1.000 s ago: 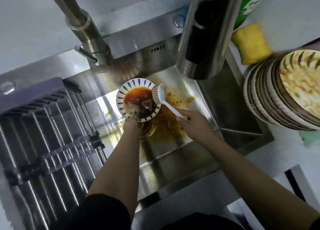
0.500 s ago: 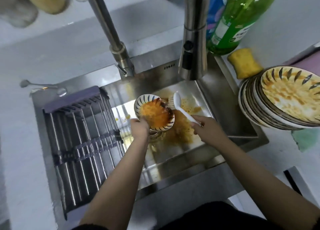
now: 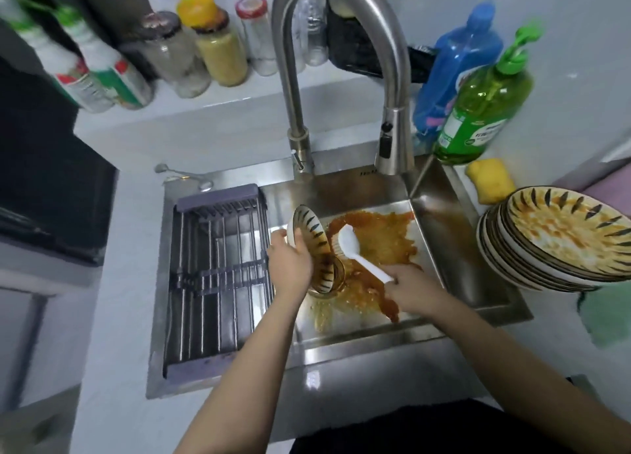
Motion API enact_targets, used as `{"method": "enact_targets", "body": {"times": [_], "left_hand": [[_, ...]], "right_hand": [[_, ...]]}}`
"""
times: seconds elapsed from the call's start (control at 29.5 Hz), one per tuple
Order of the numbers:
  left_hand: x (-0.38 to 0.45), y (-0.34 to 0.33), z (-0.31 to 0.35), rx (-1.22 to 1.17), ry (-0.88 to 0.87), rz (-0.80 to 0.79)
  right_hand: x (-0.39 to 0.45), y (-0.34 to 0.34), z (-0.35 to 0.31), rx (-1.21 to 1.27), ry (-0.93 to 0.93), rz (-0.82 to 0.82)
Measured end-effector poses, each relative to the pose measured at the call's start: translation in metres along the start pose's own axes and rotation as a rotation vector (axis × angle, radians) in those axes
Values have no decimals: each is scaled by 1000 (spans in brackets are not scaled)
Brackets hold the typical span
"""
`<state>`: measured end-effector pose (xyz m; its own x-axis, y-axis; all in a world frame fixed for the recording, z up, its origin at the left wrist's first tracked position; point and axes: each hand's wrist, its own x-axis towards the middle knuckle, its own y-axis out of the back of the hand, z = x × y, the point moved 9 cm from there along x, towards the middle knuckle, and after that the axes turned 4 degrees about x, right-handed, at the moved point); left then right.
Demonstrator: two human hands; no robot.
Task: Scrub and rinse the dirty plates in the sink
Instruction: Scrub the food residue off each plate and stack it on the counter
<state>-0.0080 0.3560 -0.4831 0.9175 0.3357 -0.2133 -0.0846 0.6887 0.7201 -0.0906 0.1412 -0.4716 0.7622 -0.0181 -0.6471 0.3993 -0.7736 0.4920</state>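
Observation:
My left hand (image 3: 290, 262) grips a striped plate (image 3: 312, 235) by its rim and tilts it steeply on edge over the steel sink (image 3: 457, 248). My right hand (image 3: 409, 283) holds the handle of a white dish brush (image 3: 348, 245), whose head lies against the plate's inner face. Orange-brown sauce (image 3: 379, 238) is spread over the sink floor. Under the tilted plate a second striped dish (image 3: 327, 281) lies in the sink, mostly hidden.
A stack of several dirty striped plates (image 3: 560, 238) stands on the counter at right, next to a yellow sponge (image 3: 490, 180). Green (image 3: 485, 105) and blue (image 3: 454, 64) soap bottles stand behind. The faucet (image 3: 341, 78) arches over the sink. A drying rack (image 3: 215, 276) fills its left half.
The camera has pulled back and up. My left hand has tipped the plate from nearly face-up to steeply on edge, and sauce has run off it onto the sink floor.

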Motion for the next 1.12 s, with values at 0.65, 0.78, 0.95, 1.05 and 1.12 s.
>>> {"method": "enact_targets", "body": {"times": [0.65, 0.78, 0.95, 1.05, 1.12], "left_hand": [[-65, -15, -27, -862, 302, -359], [-67, -15, -32, -872, 365, -341], [-68, -13, -33, -900, 347, -386], [-71, -12, -26, -855, 294, -405], [-69, -7, -26, -846, 297, -386]], "right_hand": [[-51, 18, -78, -887, 279, 208], [-77, 4, -80, -941, 386, 38], [-67, 45, -72, -960, 204, 195], [-76, 19, -85, -920, 364, 167], [-91, 9, -83, -937, 446, 92]]}}
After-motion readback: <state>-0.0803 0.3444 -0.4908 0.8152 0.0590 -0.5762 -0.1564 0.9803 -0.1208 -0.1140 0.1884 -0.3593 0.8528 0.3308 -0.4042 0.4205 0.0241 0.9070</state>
